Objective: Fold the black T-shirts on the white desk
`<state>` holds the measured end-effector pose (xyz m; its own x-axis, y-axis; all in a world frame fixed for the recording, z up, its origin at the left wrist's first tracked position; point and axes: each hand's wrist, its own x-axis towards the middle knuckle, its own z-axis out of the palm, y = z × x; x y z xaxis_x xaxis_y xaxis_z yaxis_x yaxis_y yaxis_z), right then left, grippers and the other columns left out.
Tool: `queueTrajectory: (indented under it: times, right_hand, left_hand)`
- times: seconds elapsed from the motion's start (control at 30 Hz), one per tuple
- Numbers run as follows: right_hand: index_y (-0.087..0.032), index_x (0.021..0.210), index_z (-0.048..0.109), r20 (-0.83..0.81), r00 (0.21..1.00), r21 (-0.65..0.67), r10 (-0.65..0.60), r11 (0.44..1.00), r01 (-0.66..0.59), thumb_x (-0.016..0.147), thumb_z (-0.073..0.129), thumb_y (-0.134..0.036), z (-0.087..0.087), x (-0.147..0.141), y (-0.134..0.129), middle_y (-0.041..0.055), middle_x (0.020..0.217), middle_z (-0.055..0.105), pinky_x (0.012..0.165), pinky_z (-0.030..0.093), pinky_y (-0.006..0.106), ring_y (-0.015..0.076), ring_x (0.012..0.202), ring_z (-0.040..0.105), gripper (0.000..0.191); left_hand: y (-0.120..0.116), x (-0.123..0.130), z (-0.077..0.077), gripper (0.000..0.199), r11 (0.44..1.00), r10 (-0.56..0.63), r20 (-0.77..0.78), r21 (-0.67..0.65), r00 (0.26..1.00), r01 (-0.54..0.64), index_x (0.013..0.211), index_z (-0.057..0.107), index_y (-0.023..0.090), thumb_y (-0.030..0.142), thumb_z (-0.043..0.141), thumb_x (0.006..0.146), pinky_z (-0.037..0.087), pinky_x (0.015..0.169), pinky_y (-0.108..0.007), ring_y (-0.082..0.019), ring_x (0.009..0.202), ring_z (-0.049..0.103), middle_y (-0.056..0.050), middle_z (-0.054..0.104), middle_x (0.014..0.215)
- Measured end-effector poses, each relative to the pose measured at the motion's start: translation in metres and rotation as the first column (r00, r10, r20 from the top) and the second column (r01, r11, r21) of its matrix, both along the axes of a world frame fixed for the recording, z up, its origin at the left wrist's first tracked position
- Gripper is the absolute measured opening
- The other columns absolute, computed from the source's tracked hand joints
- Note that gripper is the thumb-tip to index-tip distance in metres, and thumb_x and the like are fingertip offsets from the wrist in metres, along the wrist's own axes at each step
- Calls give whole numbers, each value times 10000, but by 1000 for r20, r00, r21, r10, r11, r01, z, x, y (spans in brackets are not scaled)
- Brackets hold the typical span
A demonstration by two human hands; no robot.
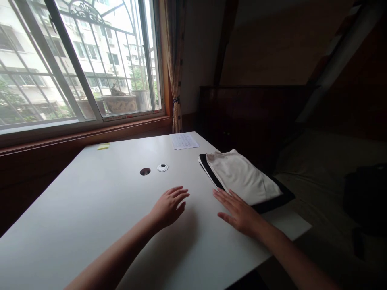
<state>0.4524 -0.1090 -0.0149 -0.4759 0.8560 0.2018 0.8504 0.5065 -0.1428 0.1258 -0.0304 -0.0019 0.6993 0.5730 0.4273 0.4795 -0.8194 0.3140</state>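
My left hand (172, 204) hovers over the middle of the white table (90, 217), its fingers apart and holding nothing. A soft shadow falls on the tabletop beside it. My right hand (236, 212) is stretched out at the near left edge of a stack of folded clothes, fingers extended and nothing gripped. On top of that stack lies a folded white garment (242, 175), with a folded black garment (273, 205) showing from under it. Whether the right fingertips touch the cloth, I cannot tell.
Toward the far edge lie a printed paper sheet (184, 141) and a yellow sticky note (103, 146). A round hole (145, 171) and its cover (162, 167) are in the tabletop. A barred window (99, 60) and a tied curtain (175, 80) stand behind; a dark bag (365, 197) is at right.
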Motion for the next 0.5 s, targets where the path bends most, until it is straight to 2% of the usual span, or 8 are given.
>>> queueTrajectory:
  times: [0.1,0.17,0.27,0.37,0.5]
  right_hand:
    - [-317,1631,133,-37,993,-46,115,992,-116,1014,470,-532,9,-27,3,41,1674,224,1254,210,523,277,1534,238,736]
    - [-314,1633,107,-49,981,-80,185,979,-189,1007,473,-558,15,-48,10,44,1684,183,1262,184,522,273,1542,211,766]
    - [-298,1635,89,-36,958,-154,283,946,-285,992,455,-620,22,-84,26,54,1692,132,1267,142,532,275,1552,170,807]
    - [-262,1636,113,-32,932,-209,362,909,-361,956,453,-693,25,-123,44,75,1692,107,1266,111,542,298,1557,132,874]
    - [-205,1636,135,-39,895,-234,444,867,-440,907,445,-771,20,-165,63,120,1686,87,1266,74,538,313,1560,93,973]
  left_hand:
    - [-23,-63,-2,596,996,85,-170,3,982,-86,1544,377,366,294,551,978,315,1221,-507,-254,1480,373,3,433,1581]
    - [-38,-100,-2,669,991,129,-263,1,956,-133,1595,232,381,383,532,997,261,1234,-526,-268,1517,289,13,321,1633]
    - [-57,-139,-5,718,979,190,-339,-3,921,-203,1610,120,382,488,493,1005,234,1234,-517,-283,1537,228,17,237,1655]
    - [-69,-156,-8,766,974,210,-376,3,902,-226,1614,69,360,565,471,995,197,1239,-497,-288,1544,200,3,197,1664]
    - [-66,-153,-12,828,972,233,-357,79,904,-219,1621,119,310,638,494,960,200,1236,-510,-317,1533,229,-56,238,1654]
